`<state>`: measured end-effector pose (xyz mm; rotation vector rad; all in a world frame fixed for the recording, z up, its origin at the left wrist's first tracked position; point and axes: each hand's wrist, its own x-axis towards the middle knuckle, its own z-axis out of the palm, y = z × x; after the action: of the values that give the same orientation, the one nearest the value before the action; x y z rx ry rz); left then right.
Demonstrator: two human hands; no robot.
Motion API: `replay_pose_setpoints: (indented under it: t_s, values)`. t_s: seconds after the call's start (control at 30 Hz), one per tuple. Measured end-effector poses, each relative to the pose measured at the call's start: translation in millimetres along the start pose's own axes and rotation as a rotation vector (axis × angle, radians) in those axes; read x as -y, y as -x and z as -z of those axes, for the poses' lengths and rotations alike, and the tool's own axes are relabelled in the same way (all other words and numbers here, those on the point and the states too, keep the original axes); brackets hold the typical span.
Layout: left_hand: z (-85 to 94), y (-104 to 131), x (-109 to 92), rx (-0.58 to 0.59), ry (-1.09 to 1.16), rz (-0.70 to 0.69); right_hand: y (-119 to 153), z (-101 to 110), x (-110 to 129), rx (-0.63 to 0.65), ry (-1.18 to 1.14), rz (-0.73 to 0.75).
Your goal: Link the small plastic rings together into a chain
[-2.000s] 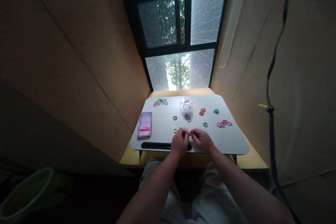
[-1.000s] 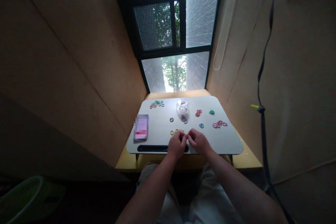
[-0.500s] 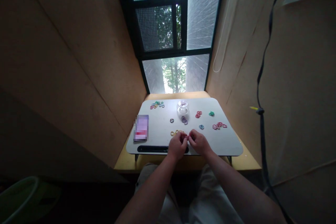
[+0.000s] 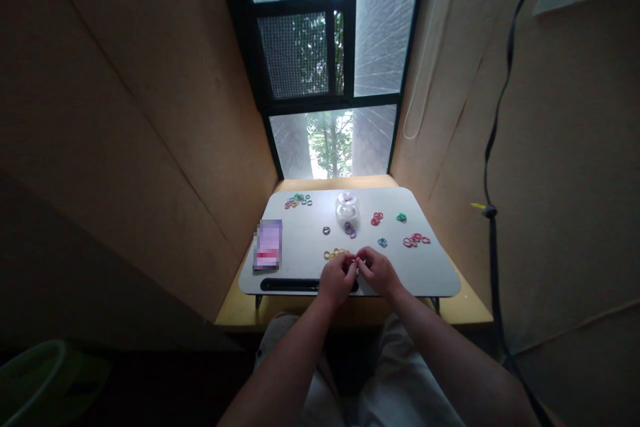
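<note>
— Brown walls (image 4: 165, 67), a tall window (image 4: 325, 67) at the top of the frame, a white surface (image 4: 303, 263) below it: where are you on all that?

— Near the front edge, lower middle of the frame. My left hand (image 4: 339, 278) and right hand (image 4: 378, 271) face each other, thumb and forefinger of each pinching one small pink thing (image 4: 357, 261) between them; too much is covered for me to tell its shape

— What could spoil it?

— Slipping, I'd say. Only my fingertips have it, so an uneven pull might pop it out, and if it's stretchy it could spring well away

— Landing where?

— Perhaps among the yellow rings (image 4: 330, 254) just beyond my left hand, where a nudge from my knuckles could scatter those too; I can't tell whether I'm touching them. Or towards the long dark slot (image 4: 290, 285) along the lower edge

— And on the right of the frame?

— Blue rings (image 4: 383, 242) lie just beyond my right hand, so a careless sweep might push them towards the red-pink rings (image 4: 417, 240) farther right. With the clear jar (image 4: 347, 210), upper middle of the surface and well apart from me, only a long, clumsy reach would knock it
</note>
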<state>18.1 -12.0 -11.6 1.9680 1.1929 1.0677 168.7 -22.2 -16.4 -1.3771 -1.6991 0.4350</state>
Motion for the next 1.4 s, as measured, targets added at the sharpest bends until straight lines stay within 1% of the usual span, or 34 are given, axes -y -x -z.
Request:
replay_pose_setpoints:
  t_s: [0.13, 0.2, 0.53, 0.7, 1.1, 1.4]
  values:
    - [-0.9, 0.1, 1.1, -0.015, -0.014, 0.009, -1.2, -1.4, -3.0, 0.019, -0.006, 0.02]
    - [-1.2, 0.0, 1.7, -0.017, -0.011, 0.005, -1.4, -2.6, -5.2, 0.017, 0.007, 0.007]
    - [-1.9, 0.5, 1.5, -0.017, 0.053, 0.012, -1.1, -4.6, -9.2, -0.055, 0.059, -0.056]
    - [-1.5, 0.3, 3.0, -0.039, 0.04, 0.003, -0.5, -4.6, -9.0, -0.053, 0.062, -0.056]
    - [-1.0, -0.6, 7.0, -0.027, 0.042, 0.024, 1.1, -2.5, -5.7, -0.029, 0.016, -0.016]
    - [-2.9, 0.2, 9.7, -0.006, 0.049, 0.075, 3.0, -1.6, -4.1, -0.005, -0.028, 0.003]
